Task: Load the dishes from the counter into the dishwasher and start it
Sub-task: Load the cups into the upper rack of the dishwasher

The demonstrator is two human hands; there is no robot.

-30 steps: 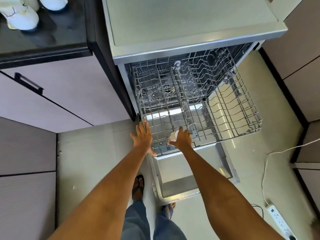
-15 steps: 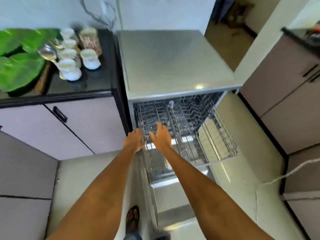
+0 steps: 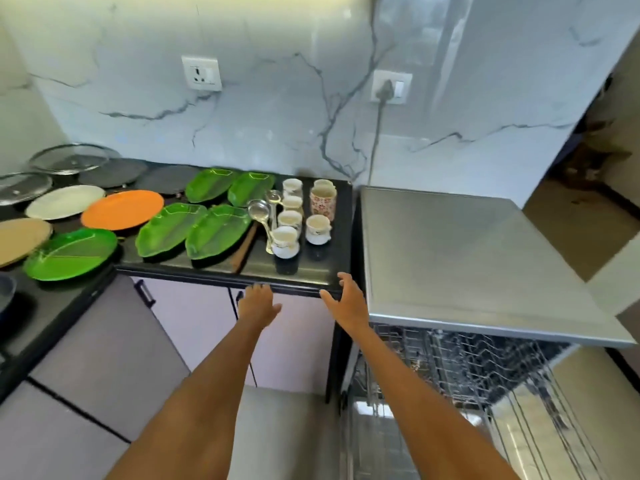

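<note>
The black counter carries several green leaf-shaped plates, an orange plate, a white plate, several white cups, a patterned mug and steel ladles. To its right stands the steel-topped dishwasher with its wire rack pulled out. My left hand and my right hand hover at the counter's front edge with fingers relaxed, holding nothing.
Glass lids and dark pans sit at the back left beside a tan plate. A plug and cord hang on the marble wall. Cabinet doors lie below the counter.
My view rose from the open dishwasher rack to the counter. Both hands left the rack and moved up to the counter's front edge. The small white thing my right hand held is no longer in it.
</note>
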